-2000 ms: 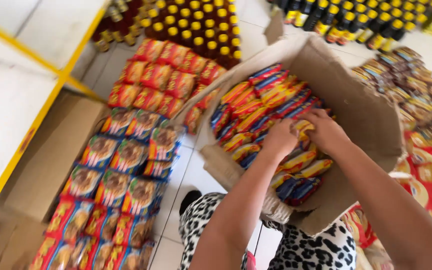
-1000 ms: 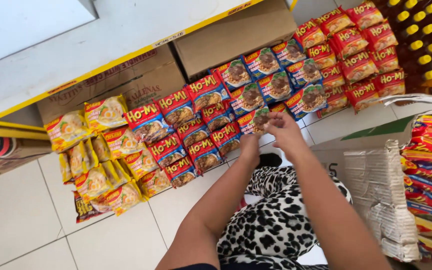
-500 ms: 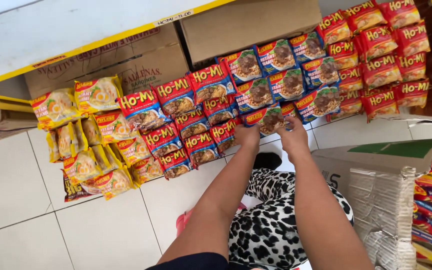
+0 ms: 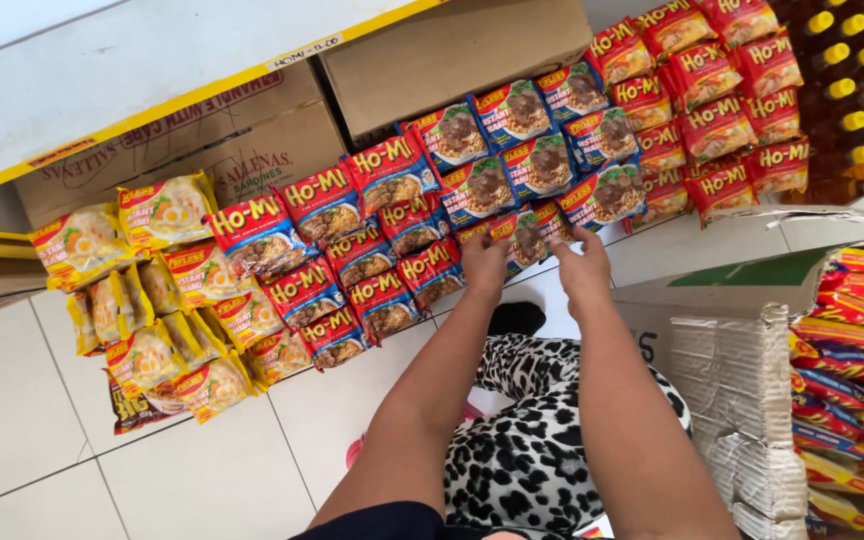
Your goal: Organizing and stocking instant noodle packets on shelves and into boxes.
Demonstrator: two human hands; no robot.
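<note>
I am reaching out with both hands to one blue noodle packet (image 4: pixel 527 237) at the front of the rows on the floor. My left hand (image 4: pixel 485 262) is pinching its left edge, and my right hand (image 4: pixel 582 268) is pinching its right edge. The packet is sitting between my two hands, just beside the other blue noodle packets (image 4: pixel 512 150) behind it. I am wearing black and white spotted trousers (image 4: pixel 532 450), and they are showing under my arms.

Red noodle packets (image 4: pixel 352 240) are lying in rows to the left of my hands. More red noodle packets (image 4: pixel 712 90) are lying to the right, farther back. Yellow noodle packets (image 4: pixel 152 290) are piling up far on the left. Brown cardboard boxes (image 4: pixel 452 50) are standing behind the rows, under a white shelf with a yellow edge (image 4: pixel 102 70). Dark bottles with yellow caps (image 4: pixel 852 90) are standing in the top right corner. An open cardboard box (image 4: pixel 732 340) is sitting beside my right arm, and colourful packets (image 4: pixel 857 350) are stacking up inside it. The floor (image 4: pixel 202 470) is showing pale tiles.
</note>
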